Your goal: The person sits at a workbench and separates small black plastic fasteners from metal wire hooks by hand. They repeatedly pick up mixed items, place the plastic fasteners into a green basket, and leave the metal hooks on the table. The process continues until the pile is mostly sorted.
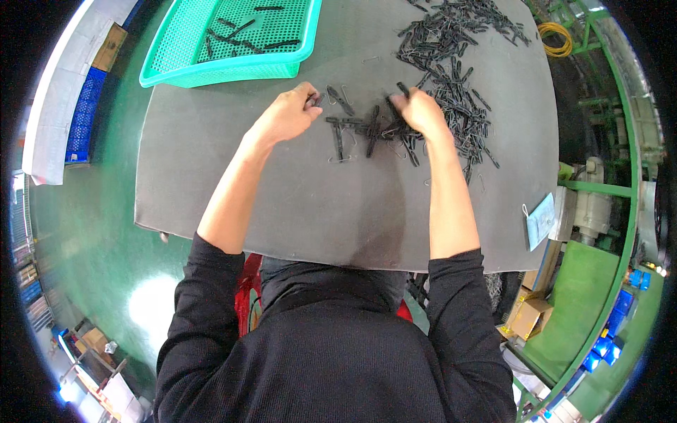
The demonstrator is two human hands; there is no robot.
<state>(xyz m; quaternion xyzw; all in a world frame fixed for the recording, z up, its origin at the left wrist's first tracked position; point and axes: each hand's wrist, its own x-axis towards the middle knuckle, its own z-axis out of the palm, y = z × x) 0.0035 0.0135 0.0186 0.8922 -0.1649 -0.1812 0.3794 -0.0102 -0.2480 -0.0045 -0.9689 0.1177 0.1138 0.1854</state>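
Observation:
My left hand (290,113) is closed in a pinch over the grey table, below the green basket. A small dark thing shows at its fingertips, too small to name. My right hand (421,113) is closed at the left edge of the big pile, blurred a little, and a narrow black strip (403,89) sticks up from its fingers. Between the hands lies a loose group of black strips (372,130). Thin bent wire hooks (345,94) lie among them. The large pile of black strips (458,106) spreads beyond and beside my right hand.
A green perforated plastic basket (226,72) with several black strips in it stands at the far left of the grey table (310,211). A light blue pouch (541,221) lies at the right edge. Green metal framing (599,188) runs beyond that edge, with a yellow coil (556,39).

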